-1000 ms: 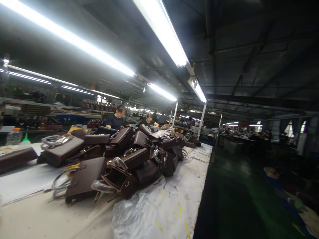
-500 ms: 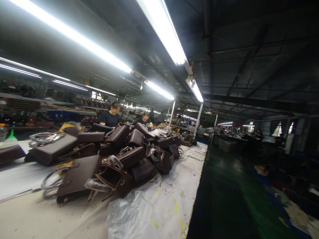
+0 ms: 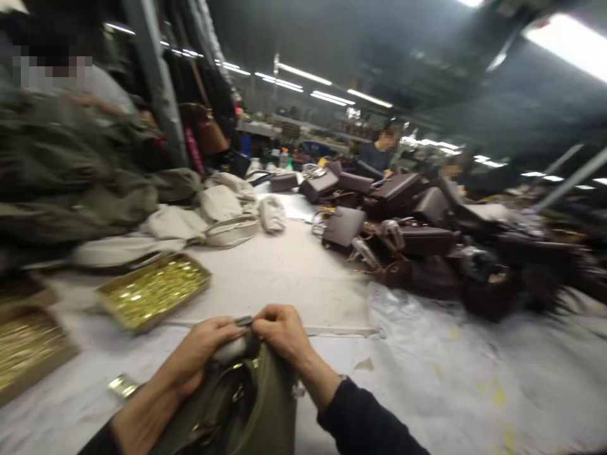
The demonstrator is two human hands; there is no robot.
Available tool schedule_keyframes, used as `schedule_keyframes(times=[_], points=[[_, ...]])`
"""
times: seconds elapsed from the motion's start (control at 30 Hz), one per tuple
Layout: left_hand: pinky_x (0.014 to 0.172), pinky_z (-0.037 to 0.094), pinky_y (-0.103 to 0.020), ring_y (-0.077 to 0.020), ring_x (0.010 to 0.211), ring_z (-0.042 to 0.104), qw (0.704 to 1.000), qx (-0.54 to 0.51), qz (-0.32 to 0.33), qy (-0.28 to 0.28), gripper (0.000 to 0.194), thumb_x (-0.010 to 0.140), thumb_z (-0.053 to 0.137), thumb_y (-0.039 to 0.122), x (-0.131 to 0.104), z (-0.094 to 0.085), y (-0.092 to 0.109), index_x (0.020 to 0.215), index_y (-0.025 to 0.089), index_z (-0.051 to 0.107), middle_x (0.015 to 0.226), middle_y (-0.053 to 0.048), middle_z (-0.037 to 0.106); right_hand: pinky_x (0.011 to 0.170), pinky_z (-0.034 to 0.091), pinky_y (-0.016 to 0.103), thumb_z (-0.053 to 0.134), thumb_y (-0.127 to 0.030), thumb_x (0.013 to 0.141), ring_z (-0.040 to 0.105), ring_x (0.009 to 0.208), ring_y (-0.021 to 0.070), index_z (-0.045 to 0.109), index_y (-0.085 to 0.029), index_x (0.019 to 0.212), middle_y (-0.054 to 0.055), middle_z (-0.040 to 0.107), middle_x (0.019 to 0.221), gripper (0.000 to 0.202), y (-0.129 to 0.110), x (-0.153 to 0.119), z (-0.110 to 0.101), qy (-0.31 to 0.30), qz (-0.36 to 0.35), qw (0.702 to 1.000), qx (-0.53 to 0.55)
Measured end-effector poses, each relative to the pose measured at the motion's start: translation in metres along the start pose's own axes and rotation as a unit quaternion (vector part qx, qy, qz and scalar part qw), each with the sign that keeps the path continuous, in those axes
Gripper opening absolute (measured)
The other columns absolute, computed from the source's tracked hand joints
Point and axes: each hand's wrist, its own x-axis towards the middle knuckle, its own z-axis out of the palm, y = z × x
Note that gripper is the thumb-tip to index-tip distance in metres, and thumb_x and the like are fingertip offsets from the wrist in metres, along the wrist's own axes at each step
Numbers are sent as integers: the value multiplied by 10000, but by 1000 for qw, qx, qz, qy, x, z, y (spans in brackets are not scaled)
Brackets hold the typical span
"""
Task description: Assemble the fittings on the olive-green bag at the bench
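Observation:
An olive-green bag [image 3: 277, 404] with gold-coloured fittings is at the bottom centre, its mouth facing up. My left hand [image 3: 202, 354] is closed at the bag's top, thumb and fingers on a short dark strap end [image 3: 243, 321]. From the other side, my right hand [image 3: 284, 332] pinches the same strap end, fingertips close to the left thumb. Blur hides the finer detail there. Beside my left forearm lies a shiny gold-coloured piece [image 3: 123, 387]. Beyond that hand sits a shallow box [image 3: 175, 305] filled with small gold-coloured metal parts.
Another box of gold-coloured parts [image 3: 42, 377] is at the left edge. Olive bags [image 3: 71, 164] and beige bags [image 3: 218, 205] are heaped behind. Dark brown handbags [image 3: 344, 227] pile up at right, with clear plastic [image 3: 403, 319] before them. A co-worker [image 3: 374, 155] is beyond the pile.
My view has swung left and down. Both my hands and the olive bag, out of view before, now show. The brown handbag pile has shifted to the right of the picture.

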Motion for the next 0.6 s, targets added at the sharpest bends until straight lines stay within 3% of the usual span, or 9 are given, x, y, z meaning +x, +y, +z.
schedule_keyframes(times=[0.07,0.17,0.43,0.6], points=[[505,417,-201,-127,568,562,999,-21,-10,35,479,548,936,400,-3,-9,-10,756,104,621,660,-23,618,607,361,254,603,-276,691,516,628,137,713,-169,700,-18,617,624,153,14,7,8,-8,8,1000,27],[488,371,-179,-105,540,531,998,-46,-11,45,455,539,918,376,4,-7,-13,755,110,619,647,-23,614,620,379,250,607,-306,691,517,637,137,713,-162,710,-6,634,650,180,22,9,6,-16,3,999,48],[504,387,-172,-107,555,541,998,-36,-7,58,451,531,921,367,3,-3,-17,769,100,646,659,-38,630,626,394,253,638,-320,712,508,640,137,702,-171,768,-13,626,675,171,22,0,2,-1,-4,999,55],[547,442,-179,-113,595,579,999,-47,-2,26,460,582,925,378,1,-7,-17,835,81,682,736,-63,668,597,366,227,635,-243,685,457,611,110,586,-201,777,-69,533,646,113,18,0,1,1,-47,996,72]])
